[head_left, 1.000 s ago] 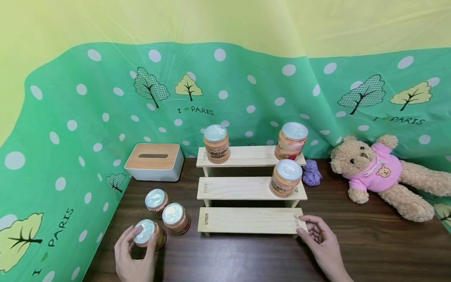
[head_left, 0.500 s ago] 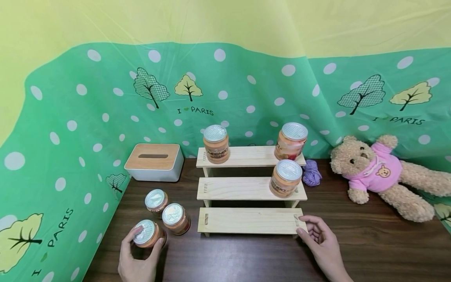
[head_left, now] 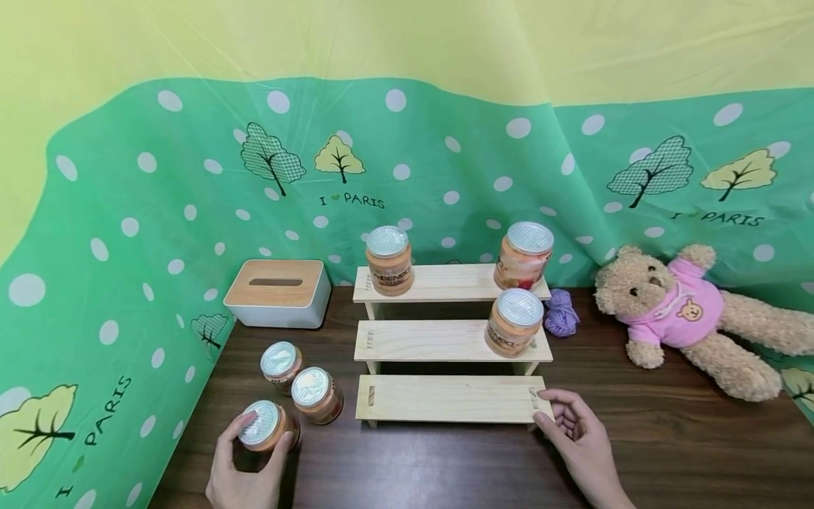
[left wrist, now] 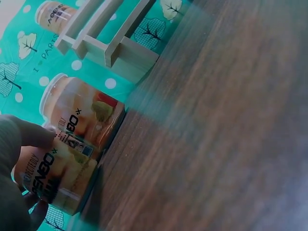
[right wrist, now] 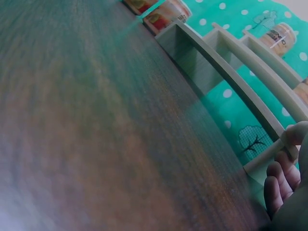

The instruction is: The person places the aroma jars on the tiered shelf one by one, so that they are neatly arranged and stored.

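Observation:
At the lower left of the head view my left hand [head_left: 243, 484] grips a lidded jar [head_left: 280, 426] with orange contents, thumb on one side and fingers on the other. The left wrist view shows this jar [left wrist: 60, 180] standing on the table beside another jar [left wrist: 89, 110]. Two more such jars, one behind [head_left: 281, 362] and one to the right [head_left: 318, 397], stand close to it. My right hand [head_left: 581, 442] holds the right end of the lowest step of a three-step wooden rack [head_left: 445, 399], thumb at the front corner and other fingers curled.
Two jars, left [head_left: 389, 263] and right [head_left: 524, 258], stand on the rack's top step. One jar [head_left: 514, 324] is on the middle step's right. A tissue box [head_left: 280, 293] sits back left; purple yarn [head_left: 562, 313] and a teddy bear [head_left: 680, 311] lie to the right.
My left hand's fingers and thumb have come down from the lid to the jar's sides. The right hand keeps its place on the rack.

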Tool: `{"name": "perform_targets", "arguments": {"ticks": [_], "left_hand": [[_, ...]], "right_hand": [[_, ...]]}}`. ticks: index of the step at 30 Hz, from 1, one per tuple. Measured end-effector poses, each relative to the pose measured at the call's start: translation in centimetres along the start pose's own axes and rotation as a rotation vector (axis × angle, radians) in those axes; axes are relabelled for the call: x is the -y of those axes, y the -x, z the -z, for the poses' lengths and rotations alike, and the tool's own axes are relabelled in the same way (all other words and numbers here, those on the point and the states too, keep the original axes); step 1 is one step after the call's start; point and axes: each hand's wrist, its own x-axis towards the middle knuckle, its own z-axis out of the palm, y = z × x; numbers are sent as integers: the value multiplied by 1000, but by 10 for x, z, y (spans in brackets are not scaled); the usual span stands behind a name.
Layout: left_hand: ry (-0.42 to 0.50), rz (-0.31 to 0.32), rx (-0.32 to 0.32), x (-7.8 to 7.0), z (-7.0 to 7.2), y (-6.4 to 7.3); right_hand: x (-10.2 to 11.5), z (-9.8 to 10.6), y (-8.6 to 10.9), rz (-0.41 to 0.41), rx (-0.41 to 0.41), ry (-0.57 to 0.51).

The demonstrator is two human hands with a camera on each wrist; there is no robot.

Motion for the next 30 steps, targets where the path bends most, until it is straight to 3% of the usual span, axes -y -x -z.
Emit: {"name": "perform_targets", "arguments": {"ticks": [8, 15, 26, 30], "left_hand": [[7, -12, -59, -8, 6, -2], [104, -150, -92, -24, 12, -17], [94, -246, -8, -51, 22, -37], [111, -240, 18, -62, 20, -38]], "right_hand": [[0, -1, 1, -11, -11, 34], [1, -2, 1, -7, -12, 33], [0, -2, 0, -4, -14, 32], [0, -2, 1, -8, -14, 33]]}}
